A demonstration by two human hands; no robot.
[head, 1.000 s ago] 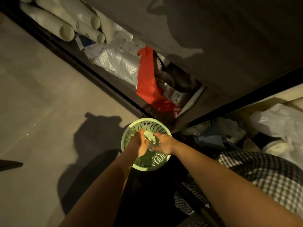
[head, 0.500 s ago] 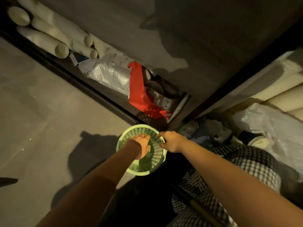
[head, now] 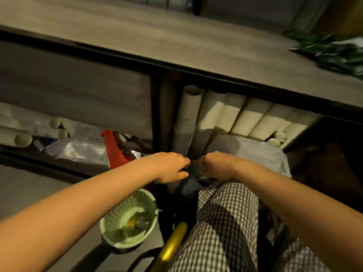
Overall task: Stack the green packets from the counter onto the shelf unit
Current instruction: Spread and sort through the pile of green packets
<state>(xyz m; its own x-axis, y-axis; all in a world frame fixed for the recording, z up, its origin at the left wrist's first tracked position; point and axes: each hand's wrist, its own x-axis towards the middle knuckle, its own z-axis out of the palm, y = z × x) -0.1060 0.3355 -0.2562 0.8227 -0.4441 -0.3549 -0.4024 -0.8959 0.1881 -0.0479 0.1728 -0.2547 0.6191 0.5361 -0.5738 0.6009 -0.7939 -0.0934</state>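
— Where are the green packets (head: 330, 50)?
— On top of the desk (head: 157, 36), at its right end, in a blurred heap. Neither hand touches them.
— And the hands?
— Both are low in front of the desk, at its middle upright. The right grip (head: 214, 163) is clenched, its fingers curled into a dark bluish bundle (head: 193, 181). The left grip (head: 169, 166) reaches the same bundle with fingertips and thumb; I cannot tell whether it actually clasps it.
— What sits under the desk?
— White rolls (head: 245, 118) stand in its right bay, with a clear plastic bag (head: 255, 150) in front of them. A red bag (head: 114, 150) lies in its left bay.
— Anything nearer?
— A green basket (head: 110, 238) on the floor before the desk, below the left forearm.
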